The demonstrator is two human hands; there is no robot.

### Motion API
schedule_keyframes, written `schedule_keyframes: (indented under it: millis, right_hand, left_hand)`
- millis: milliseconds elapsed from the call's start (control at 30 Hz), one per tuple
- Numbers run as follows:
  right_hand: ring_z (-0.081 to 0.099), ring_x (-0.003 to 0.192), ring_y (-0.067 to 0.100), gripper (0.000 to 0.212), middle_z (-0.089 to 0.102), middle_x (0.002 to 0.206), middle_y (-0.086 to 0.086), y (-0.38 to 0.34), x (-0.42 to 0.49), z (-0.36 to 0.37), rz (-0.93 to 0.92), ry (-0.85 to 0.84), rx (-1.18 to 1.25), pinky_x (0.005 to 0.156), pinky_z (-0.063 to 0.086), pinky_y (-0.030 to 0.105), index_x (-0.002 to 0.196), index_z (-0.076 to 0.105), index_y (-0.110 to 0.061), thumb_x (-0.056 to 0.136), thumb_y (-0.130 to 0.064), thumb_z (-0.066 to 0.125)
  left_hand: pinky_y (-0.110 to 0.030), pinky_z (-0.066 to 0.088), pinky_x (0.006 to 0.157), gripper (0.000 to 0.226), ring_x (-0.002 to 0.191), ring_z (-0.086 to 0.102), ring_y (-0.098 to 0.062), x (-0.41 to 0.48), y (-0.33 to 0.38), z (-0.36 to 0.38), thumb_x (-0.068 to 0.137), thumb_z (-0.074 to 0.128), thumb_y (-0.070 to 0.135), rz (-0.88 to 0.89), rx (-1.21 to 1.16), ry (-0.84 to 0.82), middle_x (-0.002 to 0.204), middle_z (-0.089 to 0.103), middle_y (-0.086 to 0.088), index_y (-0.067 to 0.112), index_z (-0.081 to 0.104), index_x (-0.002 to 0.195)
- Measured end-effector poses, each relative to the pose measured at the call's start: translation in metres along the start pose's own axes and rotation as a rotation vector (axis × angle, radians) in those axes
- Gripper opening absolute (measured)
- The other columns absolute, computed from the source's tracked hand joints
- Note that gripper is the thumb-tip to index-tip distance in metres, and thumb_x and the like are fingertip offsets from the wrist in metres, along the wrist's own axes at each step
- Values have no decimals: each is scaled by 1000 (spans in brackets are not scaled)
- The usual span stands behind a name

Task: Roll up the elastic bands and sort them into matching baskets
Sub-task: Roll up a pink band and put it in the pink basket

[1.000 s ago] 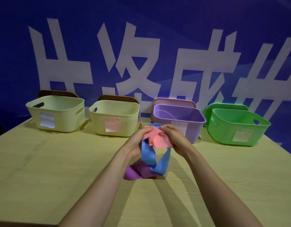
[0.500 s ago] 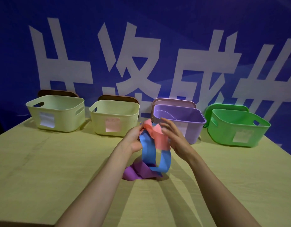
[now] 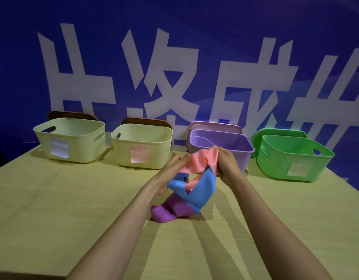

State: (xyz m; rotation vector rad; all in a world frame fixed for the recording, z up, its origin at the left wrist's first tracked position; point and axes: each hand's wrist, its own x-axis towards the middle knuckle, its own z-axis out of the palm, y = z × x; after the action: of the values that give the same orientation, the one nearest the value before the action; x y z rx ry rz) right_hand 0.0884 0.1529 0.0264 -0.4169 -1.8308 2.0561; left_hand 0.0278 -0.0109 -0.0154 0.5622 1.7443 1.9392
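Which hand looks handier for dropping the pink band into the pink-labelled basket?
Probably the left hand: it holds the pink band, and the pink-labelled basket sits on its side, while the right hand is before the purple basket.

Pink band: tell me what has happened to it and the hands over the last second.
The left hand and right hand still grip the pink band, but they have drawn it out from a bunch into a wider sheet, its right end raised. The blue band tangled with it now hangs lower beneath them. The purple band stays on the table.
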Motion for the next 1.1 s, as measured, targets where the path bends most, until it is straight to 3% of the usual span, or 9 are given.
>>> schedule_keyframes:
  millis: [200, 333, 467, 567, 667, 800, 867, 967, 1100]
  right_hand:
    - [65, 52, 22, 22, 67, 62, 11, -2, 14, -4, 364, -31, 211, 59, 55, 33, 77, 64, -1, 92, -7, 49]
    - [61, 67, 22, 20, 67, 69, 9, 10, 19, -6, 334, -30, 181, 70, 51, 37, 87, 62, -1, 96, -11, 47]
    - [66, 56, 19, 21, 70, 61, 7, 15, 20, -5, 332, -19, 216, 51, 57, 30, 87, 62, -2, 98, -13, 46]
    - [64, 61, 22, 37, 68, 62, 9, 14, 21, -5, 339, -40, 217, 58, 55, 32, 83, 63, -4, 100, -33, 45]
    - [64, 70, 23, 62, 68, 73, 12, 10, 18, -10, 389, -200, 86, 72, 52, 36, 82, 69, -5, 90, -62, 46]
    - [49, 53, 4, 9, 58, 72, 2, 14, 11, -17, 152, -375, -429, 52, 39, 18, 78, 65, -13, 84, -17, 71]
    - [45, 54, 7, 18, 53, 66, -1, 20, 15, -16, 3, -247, -569, 52, 38, 20, 72, 60, -15, 86, -5, 64]
    - [52, 64, 13, 15, 55, 72, -1, 21, 14, -12, -76, -97, -502, 64, 46, 30, 77, 57, -18, 91, -14, 60]
    - [63, 86, 13, 14, 65, 97, -1, 14, 1, 2, -52, -307, -247, 76, 49, 27, 103, 62, -21, 95, -31, 55]
  left_hand:
    - [-25, 49, 72, 60, 81, 62, -23, 3, 4, 0, 72, 65, 68, 29, 155, 47, 90, 68, -14, 13, 72, 94]
    - [-36, 45, 81, 58, 90, 56, -26, 3, 21, 1, 94, 42, 53, 40, -246, 140, 116, 60, -22, 2, 59, 116]
    - [-36, 46, 81, 47, 109, 59, -34, 3, 24, 5, 102, 33, 41, -53, -275, 164, 110, 59, -15, 5, 55, 125]
    - [-31, 48, 73, 37, 77, 64, -24, 5, 15, 3, 100, 41, 40, -60, -148, 244, 88, 69, -10, 11, 63, 104]
    - [-31, 49, 73, 36, 75, 64, -22, 8, 11, -3, 97, 46, 44, -101, -116, 260, 90, 71, -11, 13, 64, 98]
    - [-26, 44, 64, 31, 68, 59, -12, 7, 23, -3, 99, 46, 36, 10, -103, 283, 74, 68, 4, 19, 66, 84]
    - [-28, 46, 70, 21, 78, 60, -13, 7, 29, -3, 98, 49, 28, 114, -95, 258, 80, 69, 5, 21, 67, 89]
    - [-21, 45, 76, 16, 89, 58, -9, 9, 39, 0, 95, 54, 12, 229, 38, 171, 94, 66, 7, 19, 65, 104]
    - [-20, 49, 72, 23, 81, 64, -6, 10, 56, 13, 94, 53, 9, 182, -102, 64, 93, 68, 3, 12, 62, 115]
